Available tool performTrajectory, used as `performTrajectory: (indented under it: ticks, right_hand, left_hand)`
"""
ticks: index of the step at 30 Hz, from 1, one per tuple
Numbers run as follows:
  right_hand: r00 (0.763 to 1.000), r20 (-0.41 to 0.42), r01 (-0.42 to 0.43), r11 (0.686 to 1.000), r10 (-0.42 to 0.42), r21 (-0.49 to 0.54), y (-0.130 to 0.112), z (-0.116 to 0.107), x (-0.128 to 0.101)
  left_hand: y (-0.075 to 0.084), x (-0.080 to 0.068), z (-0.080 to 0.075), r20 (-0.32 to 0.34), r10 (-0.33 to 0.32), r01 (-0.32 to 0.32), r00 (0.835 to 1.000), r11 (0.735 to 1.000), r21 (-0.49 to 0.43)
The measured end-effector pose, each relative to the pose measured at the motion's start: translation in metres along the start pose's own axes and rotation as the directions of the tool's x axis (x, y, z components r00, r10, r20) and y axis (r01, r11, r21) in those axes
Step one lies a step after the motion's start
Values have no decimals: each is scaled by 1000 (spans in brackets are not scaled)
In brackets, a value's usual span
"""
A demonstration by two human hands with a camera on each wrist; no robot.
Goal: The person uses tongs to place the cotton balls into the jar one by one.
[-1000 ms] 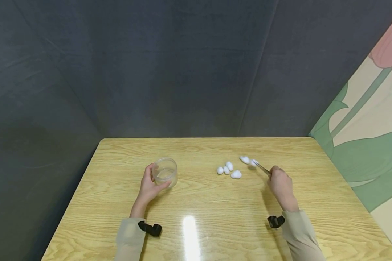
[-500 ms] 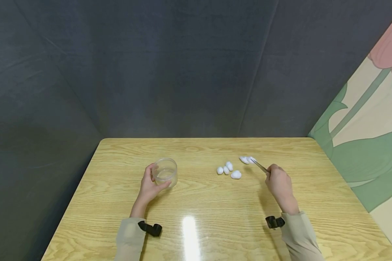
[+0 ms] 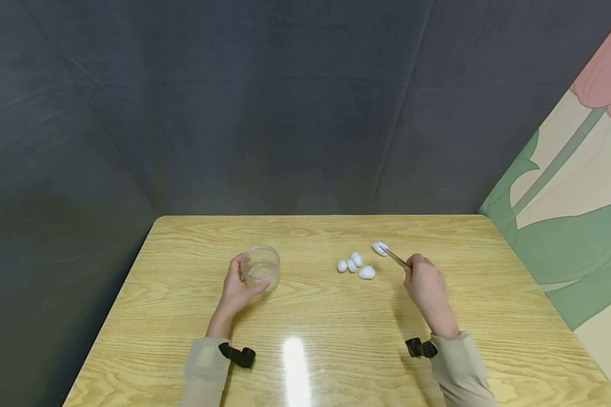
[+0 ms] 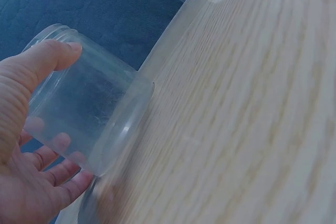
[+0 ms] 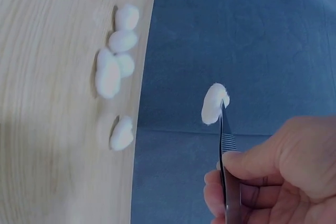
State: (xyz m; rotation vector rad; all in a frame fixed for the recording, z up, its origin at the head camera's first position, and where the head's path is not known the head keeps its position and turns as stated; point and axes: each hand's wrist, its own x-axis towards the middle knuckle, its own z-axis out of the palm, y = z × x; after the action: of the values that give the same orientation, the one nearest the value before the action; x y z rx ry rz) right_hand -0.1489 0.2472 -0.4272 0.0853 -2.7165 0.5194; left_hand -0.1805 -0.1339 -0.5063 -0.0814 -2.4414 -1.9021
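My left hand (image 3: 236, 292) grips a clear round plastic jar (image 4: 97, 100) from its left side, thumb across the near wall and fingers round behind. The jar has no lid on and stands low over the table. My right hand (image 3: 426, 289) pinches metal tweezers (image 5: 229, 142) between thumb and fingers. At their tips a white cotton ball (image 5: 214, 104) is held, off the table in the right wrist view. It overlaps a lone cotton ball (image 5: 122, 134) in the head view. Left of that lies a loose group of several cotton balls (image 3: 355, 260).
The wood-grain table (image 3: 305, 308) has a bright light reflection in front. A dark cloth (image 3: 265, 113) hangs behind it, and a wall with a flower pattern (image 3: 580, 249) stands at the right. Each wrist wears a black camera.
My right hand has moved left with the tweezers and the cotton ball, bringing it over the lone one. My left hand and the jar have shifted slightly right.
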Motion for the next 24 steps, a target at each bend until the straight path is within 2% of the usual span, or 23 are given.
performTrajectory:
  ticks: [5,9,14,19,24]
  right_hand:
    - [999,-29,41,999,-41,-1,-8,2,0]
    - [997,-49,64,998,-63,9,-15,4,1]
    - [997,-46,70,997,-68,34,-24,4,2]
    - [998,-32,64,997,-63,45,-31,3,3]
    - [995,-52,83,995,-81,54,-39,1,4]
  left_hand:
    - [-1,1,1,2,-9,9,1000,1000,3]
    - [-4,3,2,-3,11,-11,1000,1000,18]
    - [-7,3,3,-9,40,-40,999,999,7]
    - [-6,3,3,-4,35,-35,999,999,10]
    - [-6,3,2,0,30,-30,1000,1000,6]
